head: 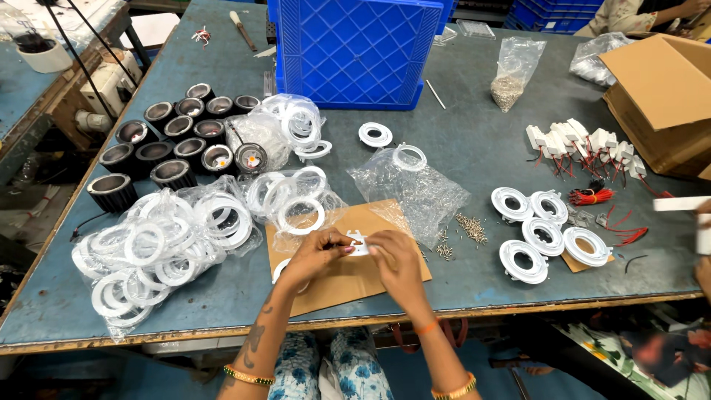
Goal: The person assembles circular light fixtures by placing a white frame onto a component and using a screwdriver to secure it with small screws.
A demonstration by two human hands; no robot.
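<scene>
Brown cardboard sheet (348,278) lies near the table's front edge; both hands meet above it. Left hand (315,255) and right hand (396,259) reach inward from either side, wrists bent, fingertips pinched on a small white bracket (358,243) between them, its long axis running roughly left to right.

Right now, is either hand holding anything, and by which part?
Both: the left hand and right hand pinch a small white part between their fingertips, one at each end, above the brown cardboard sheet.
</scene>
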